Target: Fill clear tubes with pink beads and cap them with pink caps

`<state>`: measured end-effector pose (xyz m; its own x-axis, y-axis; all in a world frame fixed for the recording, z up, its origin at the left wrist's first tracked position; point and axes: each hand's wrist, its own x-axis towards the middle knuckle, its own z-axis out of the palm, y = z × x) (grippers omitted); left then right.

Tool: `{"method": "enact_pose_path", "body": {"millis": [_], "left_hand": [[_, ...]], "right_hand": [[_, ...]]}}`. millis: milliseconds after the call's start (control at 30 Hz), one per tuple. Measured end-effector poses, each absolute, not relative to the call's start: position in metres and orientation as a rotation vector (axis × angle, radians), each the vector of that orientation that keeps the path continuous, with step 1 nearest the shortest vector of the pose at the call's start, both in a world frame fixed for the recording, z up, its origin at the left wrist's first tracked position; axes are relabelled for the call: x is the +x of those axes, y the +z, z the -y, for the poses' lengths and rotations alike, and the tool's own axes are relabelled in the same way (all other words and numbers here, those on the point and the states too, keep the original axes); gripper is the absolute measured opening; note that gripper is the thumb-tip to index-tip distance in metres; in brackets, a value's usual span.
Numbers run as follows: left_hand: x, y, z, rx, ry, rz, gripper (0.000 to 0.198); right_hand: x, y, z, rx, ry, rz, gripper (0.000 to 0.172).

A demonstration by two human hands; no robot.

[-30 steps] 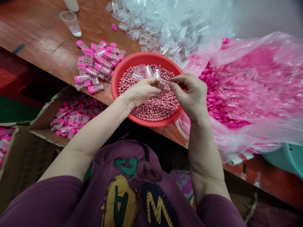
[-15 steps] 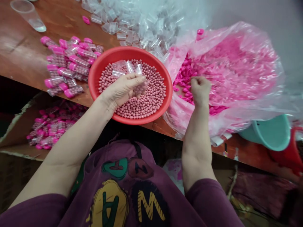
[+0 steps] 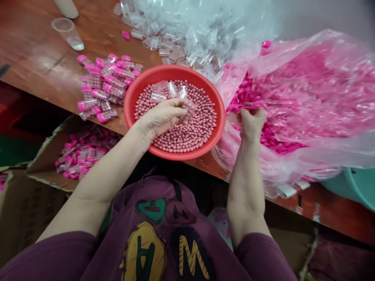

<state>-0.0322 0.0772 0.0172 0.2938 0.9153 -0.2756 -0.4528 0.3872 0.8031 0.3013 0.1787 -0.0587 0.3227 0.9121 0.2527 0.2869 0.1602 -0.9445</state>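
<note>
My left hand point(image 3: 164, 119) is closed around a small clear tube point(image 3: 190, 109) with pink beads in it, above the red basin point(image 3: 130, 117). Pink beads point(image 3: 187, 136) fill the basin, and several clear tubes point(image 3: 159, 96) lie on them near my fingers. To the right, my right hand point(image 3: 253, 119) reaches into the open plastic bag point(image 3: 293, 62). Its fingers are curled on bright pink caps point(image 3: 254, 104); how many they grip is hidden.
Filled, capped tubes point(image 3: 108, 84) lie heaped left of the basin. More fill a cardboard box point(image 3: 48, 177) below the table edge. Loose clear tubes point(image 3: 175, 35) are piled behind. A clear cup point(image 3: 70, 35) lies at far left, and a teal basin point(image 3: 361, 183) stands at right.
My right hand has gone from a tight fist to fingers pinching among the pink caps, which have shifted upward. My left hand keeps its tube. The whole view has shifted.
</note>
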Motion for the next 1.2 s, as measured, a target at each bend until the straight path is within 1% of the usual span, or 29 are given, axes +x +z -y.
{"method": "enact_pose_path", "body": {"millis": [67,133,267,367,433,533,633,700,733,800,867,933,1000,1067,1100,1133,1200], "left_hand": [[-0.032,0.016,-0.078,0.684,1.001,-0.788,0.026],[-0.034,0.013,-0.078,0.692,0.993,-0.771,0.027],[-0.035,0.008,-0.077,0.691,1.026,-0.761,0.011],[-0.035,0.006,-0.078,0.655,1.083,-0.74,0.005],[-0.034,0.005,-0.08,0.614,1.125,-0.742,0.007],[-0.032,0.004,-0.083,0.571,1.183,-0.769,0.013],[-0.031,0.001,-0.085,0.568,1.206,-0.771,0.015],[-0.031,-0.001,-0.085,0.569,1.213,-0.755,0.015],[-0.031,-0.002,-0.085,0.571,1.212,-0.747,0.015],[-0.032,-0.002,-0.084,0.581,1.194,-0.733,0.014],[-0.033,-0.001,-0.084,0.609,1.172,-0.721,0.011],[-0.033,0.002,-0.083,0.647,1.155,-0.706,0.013],[-0.033,0.006,-0.082,0.663,1.144,-0.687,0.026],[-0.031,0.01,-0.081,0.65,1.127,-0.675,0.037],[-0.031,0.011,-0.08,0.641,1.119,-0.674,0.039],[-0.031,0.012,-0.08,0.633,1.114,-0.677,0.038],[-0.03,0.012,-0.08,0.632,1.11,-0.683,0.026]], "right_hand": [[0.278,-0.04,-0.167,-1.225,0.764,1.181,0.019],[0.247,-0.019,-0.153,-1.126,0.792,1.357,0.017],[0.195,0.008,-0.132,-1.172,0.598,1.788,0.007],[0.179,0.014,-0.122,-1.323,0.448,2.126,0.008],[0.175,0.015,-0.115,-1.406,0.399,2.298,0.016],[0.171,0.011,-0.105,-1.418,0.364,2.411,0.038],[0.168,0.0,-0.1,-1.252,0.346,2.36,0.064],[0.167,-0.008,-0.1,-1.14,0.309,2.301,0.07],[0.168,-0.012,-0.101,-1.11,0.299,2.273,0.068],[0.169,-0.016,-0.104,-1.084,0.317,2.202,0.058],[0.172,-0.019,-0.107,-1.067,0.374,2.101,0.046],[0.175,-0.02,-0.112,-1.054,0.443,1.978,0.04],[0.178,-0.02,-0.117,-1.054,0.489,1.897,0.039],[0.181,-0.021,-0.122,-1.042,0.462,1.883,0.045],[0.182,-0.02,-0.124,-1.033,0.42,1.906,0.05],[0.183,-0.02,-0.125,-1.021,0.364,1.944,0.053],[0.184,-0.016,-0.126,-0.998,0.245,2.057,0.054]]}}
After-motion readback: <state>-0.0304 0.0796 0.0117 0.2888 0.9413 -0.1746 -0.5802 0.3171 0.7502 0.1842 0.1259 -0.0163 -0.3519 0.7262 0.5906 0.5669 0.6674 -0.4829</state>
